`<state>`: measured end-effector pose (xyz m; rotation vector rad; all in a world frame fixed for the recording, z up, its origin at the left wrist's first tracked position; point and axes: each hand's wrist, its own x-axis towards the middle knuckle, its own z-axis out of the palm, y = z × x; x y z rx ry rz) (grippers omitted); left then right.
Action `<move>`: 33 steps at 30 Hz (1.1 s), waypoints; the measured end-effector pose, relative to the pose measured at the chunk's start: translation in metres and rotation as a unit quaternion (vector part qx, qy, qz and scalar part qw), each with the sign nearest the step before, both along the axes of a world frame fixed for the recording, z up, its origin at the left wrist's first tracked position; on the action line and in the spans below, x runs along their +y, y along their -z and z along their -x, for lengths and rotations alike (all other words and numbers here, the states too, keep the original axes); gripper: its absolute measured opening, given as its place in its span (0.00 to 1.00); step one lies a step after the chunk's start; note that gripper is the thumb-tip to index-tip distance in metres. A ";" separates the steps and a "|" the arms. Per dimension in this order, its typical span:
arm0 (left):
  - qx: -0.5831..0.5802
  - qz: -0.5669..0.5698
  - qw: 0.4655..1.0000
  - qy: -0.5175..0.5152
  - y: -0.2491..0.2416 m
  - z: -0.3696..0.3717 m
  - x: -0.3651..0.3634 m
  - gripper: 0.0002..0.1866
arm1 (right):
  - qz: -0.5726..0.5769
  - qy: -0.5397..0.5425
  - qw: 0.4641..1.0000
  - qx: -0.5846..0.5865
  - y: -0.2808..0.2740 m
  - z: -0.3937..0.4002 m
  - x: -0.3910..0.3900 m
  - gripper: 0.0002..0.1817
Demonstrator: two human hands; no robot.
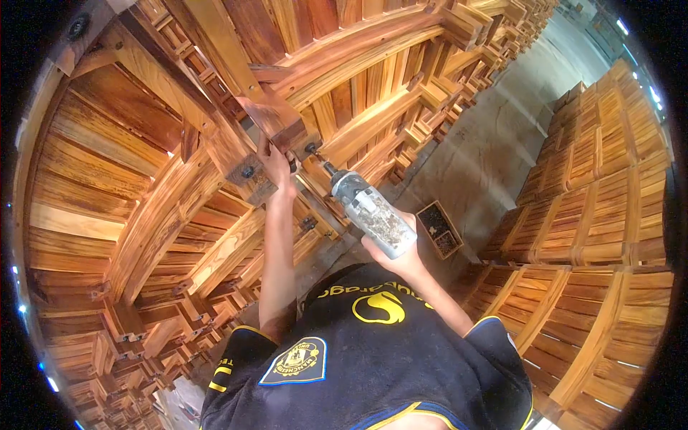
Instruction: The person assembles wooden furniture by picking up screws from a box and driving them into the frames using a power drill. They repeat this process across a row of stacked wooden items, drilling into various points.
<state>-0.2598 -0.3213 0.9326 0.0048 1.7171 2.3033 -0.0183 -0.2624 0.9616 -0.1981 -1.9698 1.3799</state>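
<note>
My right hand is wrapped around a worn grey power drill, which points up and to the left. The drill's tip reaches a black round foot at the end of a wooden furniture leg. My left hand is closed beside a wooden leg end, with a small dark piece by its fingers that I cannot make out. Another black round foot sits on the leg end just left of that hand.
Slatted wooden furniture is stacked on the left and along the top. More slatted wooden pieces stand in a row on the right. A wooden box holding small dark parts lies on the concrete floor between them.
</note>
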 end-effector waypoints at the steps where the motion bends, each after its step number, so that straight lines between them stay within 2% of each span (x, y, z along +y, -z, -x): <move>1: -0.007 0.003 1.000 -0.025 -0.001 -0.001 0.001 0.17 | -0.005 0.000 1.000 -0.001 0.000 0.000 0.000 0.20; 8: 0.027 0.020 0.999 0.006 0.008 0.006 -0.001 0.17 | 0.027 -0.007 0.999 -0.029 -0.001 -0.003 0.001 0.20; 11: 0.019 0.013 0.999 -0.034 -0.001 -0.004 0.006 0.16 | 0.016 0.003 0.999 -0.036 -0.002 -0.008 0.001 0.18; 13: -0.037 -0.040 0.990 -0.133 -0.015 -0.033 0.013 0.17 | 0.074 0.017 0.996 -0.052 0.015 -0.017 -0.002 0.17; 14: -0.036 -0.040 0.990 -0.132 -0.013 -0.042 0.008 0.17 | 0.074 0.017 0.996 -0.051 0.018 -0.021 -0.002 0.17; 16: -0.043 -0.144 0.987 -0.057 -0.004 -0.062 -0.006 0.16 | 0.065 0.036 0.995 -0.073 0.022 -0.031 0.000 0.15; 17: -0.046 -0.145 0.987 -0.056 -0.001 -0.075 -0.013 0.16 | 0.059 0.050 0.994 -0.081 0.022 -0.035 0.000 0.15; 19: -0.142 -0.177 0.972 0.062 0.006 -0.096 -0.025 0.13 | 0.076 0.052 0.992 -0.085 0.027 -0.041 0.002 0.14; 20: -0.148 -0.175 0.971 0.060 0.010 -0.099 -0.028 0.13 | 0.094 0.053 0.990 -0.086 0.030 -0.045 0.001 0.13; 22: -0.335 -0.267 0.882 0.194 0.021 -0.105 -0.035 0.10 | 0.070 0.062 0.991 -0.099 0.029 -0.048 0.001 0.12; 23: -0.350 -0.270 0.870 0.217 0.031 -0.105 -0.037 0.09 | 0.107 0.056 0.987 -0.104 0.026 -0.049 0.001 0.13; 24: -0.352 -0.271 0.870 0.214 0.035 -0.106 -0.039 0.09 | 0.143 0.052 0.983 -0.107 0.024 -0.049 0.000 0.13; 26: -0.355 -0.271 0.861 0.243 0.038 -0.108 -0.042 0.11 | 0.115 0.053 0.987 -0.094 0.027 -0.050 0.000 0.13; 30: -0.351 -0.286 0.858 0.243 0.034 -0.112 -0.049 0.14 | 0.213 0.031 0.968 -0.129 0.031 -0.059 -0.005 0.15; 31: -0.332 -0.265 0.872 0.245 0.031 -0.113 -0.051 0.14 | 0.259 0.030 0.957 -0.130 0.033 -0.060 -0.006 0.15; 33: -0.313 -0.243 0.885 0.244 0.031 -0.114 -0.054 0.15 | 0.254 0.020 0.958 -0.134 0.039 -0.064 -0.005 0.16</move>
